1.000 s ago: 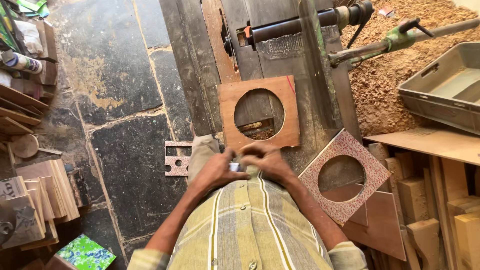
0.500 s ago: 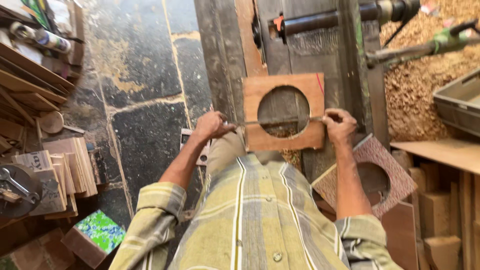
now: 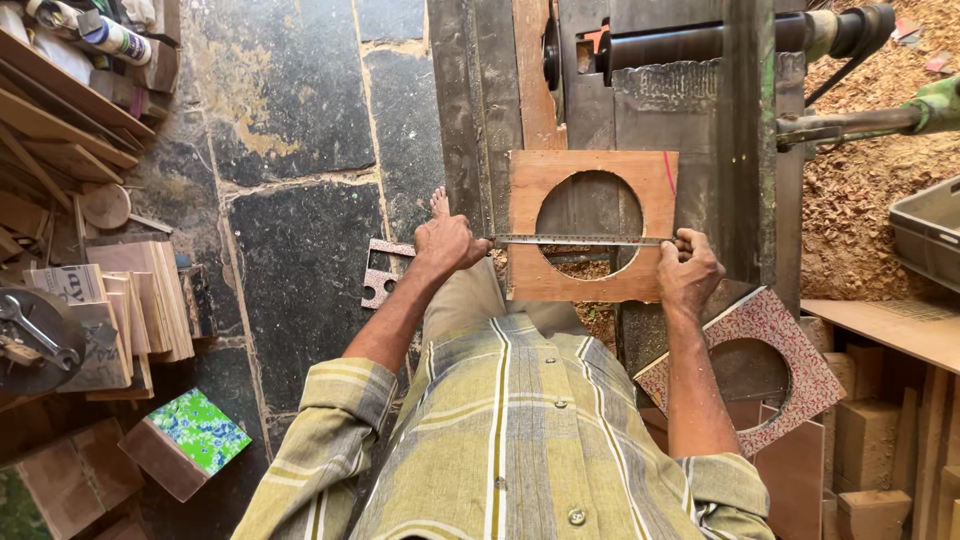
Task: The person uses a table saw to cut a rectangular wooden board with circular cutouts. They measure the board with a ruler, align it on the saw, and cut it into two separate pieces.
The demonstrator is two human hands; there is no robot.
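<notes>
I pinched the thin, springy steel ruler (image 3: 580,240) taut between my left hand (image 3: 447,243) and right hand (image 3: 688,272), across the stiff board (image 3: 590,226).

Floor: dark stone slabs (image 3: 300,260) with pale joints.
Left side: stacked pale wooden boards (image 3: 140,300) — a round wooden disc (image 3: 105,205) above them.
Lower left: green-and-blue flower-patterned block (image 3: 200,432).
Lower right: red speckled square panel with a round hole (image 3: 790,350), leaning on brown wooden blocks (image 3: 860,440).
Right: sawdust heap (image 3: 850,200) — grey plastic crate (image 3: 925,235) at its edge.
</notes>
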